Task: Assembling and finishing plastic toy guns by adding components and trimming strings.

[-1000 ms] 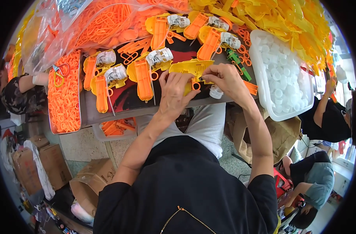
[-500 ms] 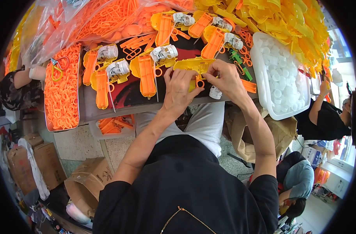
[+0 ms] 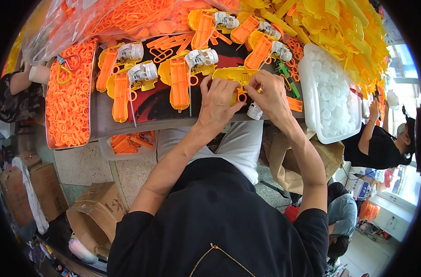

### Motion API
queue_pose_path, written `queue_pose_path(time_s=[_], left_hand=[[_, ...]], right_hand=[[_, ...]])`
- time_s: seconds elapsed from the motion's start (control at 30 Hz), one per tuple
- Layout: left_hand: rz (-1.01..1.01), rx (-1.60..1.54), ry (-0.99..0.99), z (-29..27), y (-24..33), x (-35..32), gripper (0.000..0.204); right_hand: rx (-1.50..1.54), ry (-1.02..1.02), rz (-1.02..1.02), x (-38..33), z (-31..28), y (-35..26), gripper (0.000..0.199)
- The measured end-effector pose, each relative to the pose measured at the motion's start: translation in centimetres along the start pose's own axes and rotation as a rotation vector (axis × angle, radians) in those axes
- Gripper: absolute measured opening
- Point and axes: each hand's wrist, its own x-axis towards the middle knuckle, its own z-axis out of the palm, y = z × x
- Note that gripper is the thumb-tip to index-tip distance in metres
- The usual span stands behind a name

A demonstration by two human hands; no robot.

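My left hand [image 3: 218, 102] is closed on a yellow plastic toy gun shell half [image 3: 231, 73], its fingers along the near side and its thumb beside an orange ring trigger [image 3: 241, 96]. At the shell's right end my right hand [image 3: 270, 94] pinches thumb and forefinger together; what sits between them is hidden. Just below the right hand lies a white cylindrical part [image 3: 254, 111] at the table edge. To the left, a part-assembled toy gun [image 3: 179, 85] shows a yellow shell, an orange block and a white wired cylinder. Several similar ones lie around it.
An orange-ring tray [image 3: 68, 106] stands left, with scissors [image 3: 65, 74] on top. A white tub [image 3: 307, 101] of translucent caps stands right. Yellow shells [image 3: 335, 37] and bagged orange parts [image 3: 132, 23] pile up behind. A paper bag [image 3: 284, 166] is below; other people are at right and far left.
The whole view has shifted slightly, with the table items appearing a little displaced. Both hands stay at the yellow shell, their grip nearly the same.
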Motion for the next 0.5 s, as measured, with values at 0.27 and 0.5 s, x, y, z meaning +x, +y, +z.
queue_pose_path(time_s=[0.27,0.5], left_hand=[[0.004,0.007,0.021,0.2,0.0,-0.1,0.052],[0.012,0.018,0.03,0.4,0.0,-0.1,0.051]], right_hand=[[-0.157,-0.011,-0.046,0.5,-0.1,-1.1,0.015],[-0.093,-0.076,-0.059,0.5,-0.5,-0.6,0.014]])
